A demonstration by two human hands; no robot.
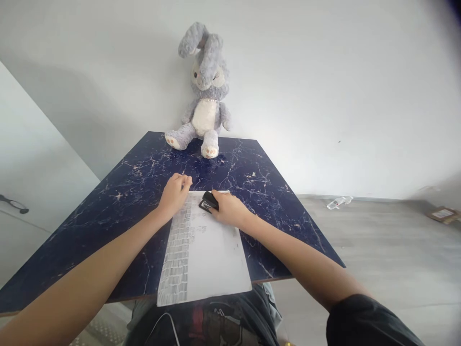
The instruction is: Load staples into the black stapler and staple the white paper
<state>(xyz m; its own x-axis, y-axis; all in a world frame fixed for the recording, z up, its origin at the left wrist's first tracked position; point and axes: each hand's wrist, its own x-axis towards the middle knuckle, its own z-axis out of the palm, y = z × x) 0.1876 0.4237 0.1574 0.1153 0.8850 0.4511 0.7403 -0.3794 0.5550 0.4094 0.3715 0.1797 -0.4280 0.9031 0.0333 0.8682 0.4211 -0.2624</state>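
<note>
My right hand (230,209) is closed around a black stapler (209,202), which lies over the upper part of a white sheet of paper (216,259). Printed or drawn rows run down the sheet's left side, and its near end sticks out past the table's front edge. At the sheet's upper left corner is my left hand (175,193), its fingers curled together. Whatever those fingers may hold is hidden.
The dark blue marble-patterned table (118,197) stands against a white wall. A grey plush rabbit (205,113) sits at its far edge. On the floor to the right lie a clear plastic bottle (338,202) and a brown box (442,214).
</note>
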